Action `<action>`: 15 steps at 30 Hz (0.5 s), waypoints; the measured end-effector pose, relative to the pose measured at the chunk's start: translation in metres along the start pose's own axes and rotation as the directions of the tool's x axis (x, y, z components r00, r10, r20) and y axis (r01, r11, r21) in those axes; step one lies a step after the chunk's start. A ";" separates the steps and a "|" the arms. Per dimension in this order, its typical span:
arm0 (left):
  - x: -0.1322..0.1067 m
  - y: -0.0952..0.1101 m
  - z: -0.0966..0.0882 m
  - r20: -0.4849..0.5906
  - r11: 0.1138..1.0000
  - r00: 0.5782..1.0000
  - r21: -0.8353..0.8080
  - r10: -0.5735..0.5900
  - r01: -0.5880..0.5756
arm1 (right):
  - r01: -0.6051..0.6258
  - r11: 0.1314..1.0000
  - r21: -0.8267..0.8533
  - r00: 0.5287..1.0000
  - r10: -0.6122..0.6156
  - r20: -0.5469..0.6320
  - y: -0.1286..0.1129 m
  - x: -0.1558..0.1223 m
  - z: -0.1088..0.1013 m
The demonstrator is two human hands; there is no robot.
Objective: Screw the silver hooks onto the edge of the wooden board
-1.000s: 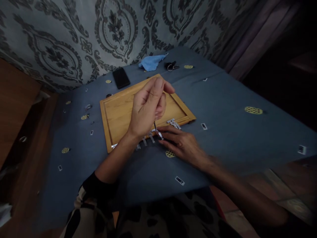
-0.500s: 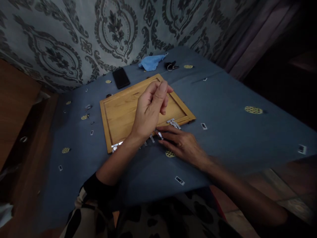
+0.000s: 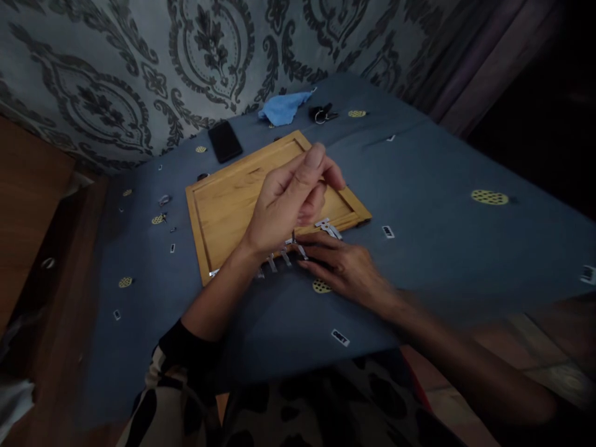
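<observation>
Left hand (image 3: 289,195) over panel (image 3: 221,214); panel on table (image 3: 433,230). Tool shaft (image 3: 293,236) just below this grip, at panel's near edge. Right hand (image 3: 347,264) before and right of it, fingers at same edge. Hooks (image 3: 272,264) left of those fingers; bracket (image 3: 328,228) just beyond them. Behind grip, past panel: phone (image 3: 225,141) left, cloth (image 3: 284,109) middle, keys (image 3: 322,114) right.

Yellowish wooden panel (image 3: 223,211), flat on tablecloth (image 3: 433,248), silvery metal fittings (image 3: 328,228) along near edge, thin dark shaft (image 3: 293,236) near-upright there
</observation>
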State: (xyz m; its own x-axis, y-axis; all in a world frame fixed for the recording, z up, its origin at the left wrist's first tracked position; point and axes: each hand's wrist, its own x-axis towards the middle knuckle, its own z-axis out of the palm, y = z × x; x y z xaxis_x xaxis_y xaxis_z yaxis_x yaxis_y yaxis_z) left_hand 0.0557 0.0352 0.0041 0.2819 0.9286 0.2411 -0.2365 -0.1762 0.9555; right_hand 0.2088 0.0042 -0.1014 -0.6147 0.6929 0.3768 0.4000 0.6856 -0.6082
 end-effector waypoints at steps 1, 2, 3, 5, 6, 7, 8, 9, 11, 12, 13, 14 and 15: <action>0.000 0.001 -0.002 0.036 1.000 0.999 -0.003 -0.009 0.009 | -0.003 1.000 0.003 1.000 0.002 0.002 0.000 0.000 0.000; 0.000 0.001 -0.003 0.075 1.000 0.997 -0.008 -0.017 0.018 | -0.004 1.000 0.002 1.000 0.004 0.004 0.000 0.000 0.000; 0.000 0.001 -0.005 0.106 1.000 0.994 -0.012 -0.023 0.024 | -0.003 1.000 -0.003 1.000 0.003 0.001 0.000 0.000 0.000; 0.002 -0.002 -0.006 0.084 1.000 0.996 -0.010 -0.018 0.019 | -0.001 1.000 -0.015 1.000 0.001 -0.006 0.000 0.000 0.000; 0.003 -0.005 -0.006 0.024 1.000 1.000 -0.003 -0.003 0.003 | 0.001 1.000 -0.020 1.000 -0.002 -0.011 0.000 0.000 0.000; 0.004 -0.008 -0.006 -0.064 1.000 0.998 0.003 0.021 -0.021 | 0.006 1.000 -0.022 1.000 -0.006 -0.016 0.000 0.000 0.000; 0.005 -0.010 -0.005 -0.162 0.999 0.986 0.007 0.045 -0.045 | 0.009 1.000 -0.022 1.000 -0.010 -0.018 0.000 0.000 0.000; 0.006 -0.011 -0.003 -0.256 0.998 0.965 0.000 0.059 -0.061 | 0.011 1.000 -0.022 1.000 -0.011 -0.016 0.000 0.001 0.000; 0.007 -0.010 -0.001 -0.393 0.996 0.917 -0.041 0.061 -0.083 | 0.013 1.000 -0.022 1.000 -0.013 -0.010 0.000 0.001 0.000; 0.007 -0.007 0.001 -0.431 0.992 0.900 -0.068 0.069 -0.108 | 0.013 1.000 -0.023 1.000 -0.013 -0.008 0.000 0.001 0.000; 0.006 -0.003 0.002 -0.451 0.986 0.888 -0.088 0.088 -0.142 | 0.014 1.000 -0.024 1.000 -0.014 -0.008 0.000 0.001 0.000; 0.005 0.002 0.003 -0.446 0.978 0.886 -0.097 0.123 -0.184 | 0.013 1.000 -0.025 1.000 -0.013 -0.004 0.000 0.001 0.000; 0.003 0.007 0.004 -0.425 0.970 0.890 -0.093 0.167 -0.227 | 0.013 1.000 -0.027 1.000 -0.013 0.001 0.000 0.001 0.000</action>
State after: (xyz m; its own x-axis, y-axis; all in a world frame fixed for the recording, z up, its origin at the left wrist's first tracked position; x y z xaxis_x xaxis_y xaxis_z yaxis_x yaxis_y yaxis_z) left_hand 0.0588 0.0354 0.0121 -0.1837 0.9354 0.3022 -0.3793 -0.3510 0.8561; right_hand 0.2084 0.0050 -0.1010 -0.6206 0.6836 0.3841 0.4098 0.7003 -0.5845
